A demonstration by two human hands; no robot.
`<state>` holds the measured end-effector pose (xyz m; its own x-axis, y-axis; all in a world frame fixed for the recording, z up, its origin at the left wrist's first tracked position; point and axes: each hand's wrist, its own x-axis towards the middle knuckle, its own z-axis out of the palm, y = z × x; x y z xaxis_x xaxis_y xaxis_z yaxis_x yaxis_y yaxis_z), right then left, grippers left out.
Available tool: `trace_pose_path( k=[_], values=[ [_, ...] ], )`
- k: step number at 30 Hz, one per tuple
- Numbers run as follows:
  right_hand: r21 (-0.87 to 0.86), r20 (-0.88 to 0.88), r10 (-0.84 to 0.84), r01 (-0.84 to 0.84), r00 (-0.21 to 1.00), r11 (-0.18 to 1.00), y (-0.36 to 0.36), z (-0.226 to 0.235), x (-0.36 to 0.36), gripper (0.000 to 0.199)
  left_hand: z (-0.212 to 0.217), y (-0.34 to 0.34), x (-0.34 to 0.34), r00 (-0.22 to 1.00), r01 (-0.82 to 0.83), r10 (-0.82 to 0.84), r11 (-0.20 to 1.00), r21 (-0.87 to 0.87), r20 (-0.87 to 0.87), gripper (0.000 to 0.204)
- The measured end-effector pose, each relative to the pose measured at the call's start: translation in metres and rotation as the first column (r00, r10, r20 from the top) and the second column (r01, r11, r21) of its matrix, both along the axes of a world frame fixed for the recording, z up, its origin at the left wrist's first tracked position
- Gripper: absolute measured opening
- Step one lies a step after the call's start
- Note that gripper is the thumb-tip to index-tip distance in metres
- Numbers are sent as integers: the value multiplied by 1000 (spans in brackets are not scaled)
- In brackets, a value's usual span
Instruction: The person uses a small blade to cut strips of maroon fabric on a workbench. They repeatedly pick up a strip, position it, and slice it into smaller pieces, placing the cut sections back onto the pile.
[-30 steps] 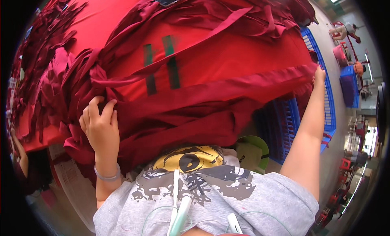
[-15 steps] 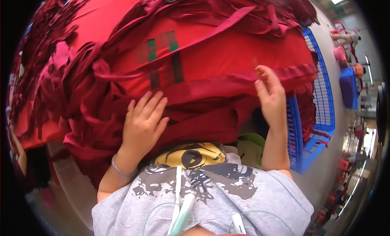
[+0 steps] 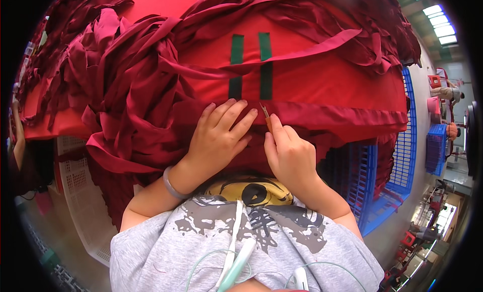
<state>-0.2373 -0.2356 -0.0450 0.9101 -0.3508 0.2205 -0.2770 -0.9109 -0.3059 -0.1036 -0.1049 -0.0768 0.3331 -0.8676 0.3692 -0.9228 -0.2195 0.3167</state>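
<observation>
A long dark red fabric strip (image 3: 332, 116) lies along the near edge of the red-covered table. My left hand (image 3: 219, 136) rests on it with palm down and fingers stretched out. Close by on the right, my right hand (image 3: 292, 151) pinches a seam ripper (image 3: 267, 117) with a brown handle and a thin, forked-looking metal tip. Its tip points away from me, over the strip, just right of my left fingertips. Two dark green tape strips (image 3: 265, 65) are stuck on the table beyond my hands, and a loose band of red fabric (image 3: 312, 49) crosses them.
Tangled dark red strips (image 3: 136, 75) are heaped on the left and along the far side. Blue plastic crates (image 3: 402, 156) stand at the right, and a white crate (image 3: 80, 191) at the lower left. A person's arm (image 3: 19, 141) shows at the far left.
My right hand has moved left along the strip, bringing the seam ripper close to my left hand. The left hand still lies on the fabric. The whole view has shifted.
</observation>
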Motion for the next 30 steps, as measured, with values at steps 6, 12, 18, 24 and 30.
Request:
trace_pose_path(
  k=[6, 12, 18, 24, 30],
  values=[
    [80, 246, -198, 184, 949, 980, -21, -3, 18, 37, 1, 3, 1, 1000, -2, 1, 1000, 27, 11, 59],
    [129, 132, -1, -17, 991, 992, -1, 1, -2, 33, 3, -1, -2, 1000, -22, 22, 1000, 15, -2, 59],
    [90, 145, 4, -17, 989, 996, -4, -9, 11, 29, 3, -1, -2, 1000, -21, 21, 1000, 17, 20, 58],
    [66, 381, -191, 179, 905, 982, -17, -18, 20, 30, 3, 0, -2, 1000, -24, 23, 999, 41, 9, 59],
    [194, 283, -32, -25, 959, 981, -2, -7, 9, 30, 1, 5, 4, 985, -3, -7, 998, -57, -173, 56]
  ],
)
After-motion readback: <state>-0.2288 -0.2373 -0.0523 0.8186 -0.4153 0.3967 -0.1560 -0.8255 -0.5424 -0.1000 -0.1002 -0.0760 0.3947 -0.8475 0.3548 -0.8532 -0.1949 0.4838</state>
